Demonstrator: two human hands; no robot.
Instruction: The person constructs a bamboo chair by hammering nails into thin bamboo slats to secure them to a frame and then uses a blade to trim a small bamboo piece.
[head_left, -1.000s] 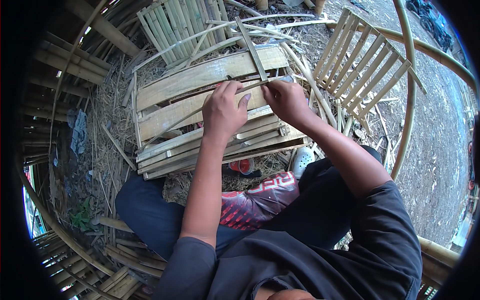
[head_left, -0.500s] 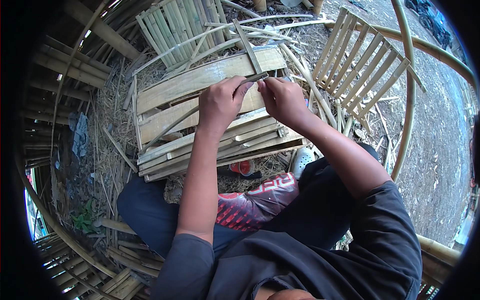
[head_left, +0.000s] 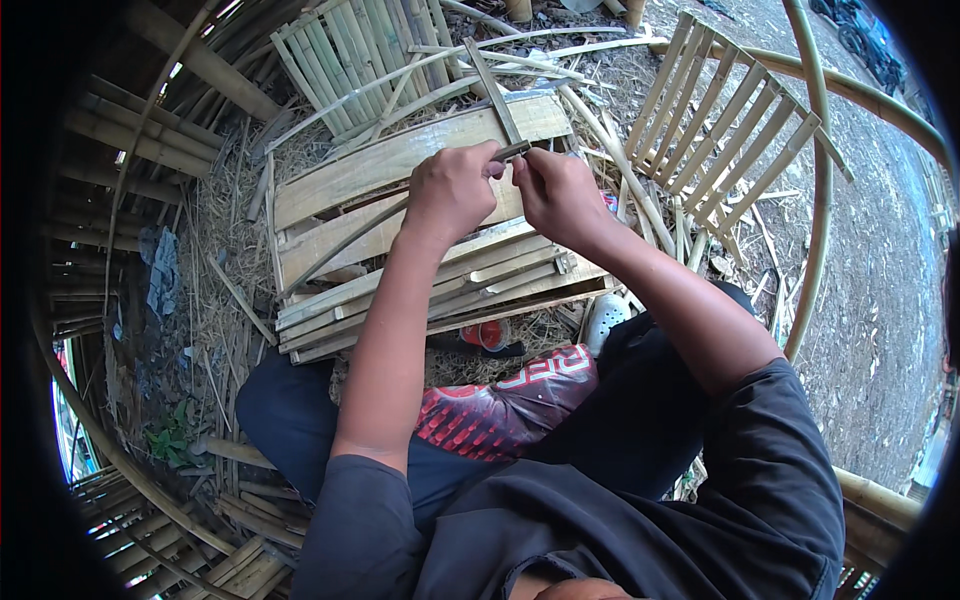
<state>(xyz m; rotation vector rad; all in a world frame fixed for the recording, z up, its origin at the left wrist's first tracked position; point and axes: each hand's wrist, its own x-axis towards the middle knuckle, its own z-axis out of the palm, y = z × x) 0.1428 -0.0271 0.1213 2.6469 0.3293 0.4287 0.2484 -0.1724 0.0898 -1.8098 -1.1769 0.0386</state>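
My left hand (head_left: 452,192) is closed around a thin, dark-edged bamboo strip (head_left: 352,238). The strip slants from the lower left of a low wooden slatted table (head_left: 335,190) up past my knuckles, its end poking out between my hands. Close beside that end, my right hand (head_left: 562,197) is closed in a pinch. Whatever lies in its fingers is hidden or too small to make out. Several split bamboo slats (head_left: 470,283) lie along the table's near side, below my hands. A longer flat slat (head_left: 493,92) leans over the far edge, just beyond the strip's end.
A slatted bamboo panel (head_left: 725,125) stands at the right, another panel (head_left: 365,65) at the far left. Loose bamboo strips and shavings litter the ground. A red cup (head_left: 485,335) sits under the table's near edge. A curved bamboo pole (head_left: 818,200) rises at the right.
My left hand has shifted slightly right along the strip, and its forearm has swung a little outward. My right hand stays close to the strip's end, with its fingers slightly turned.
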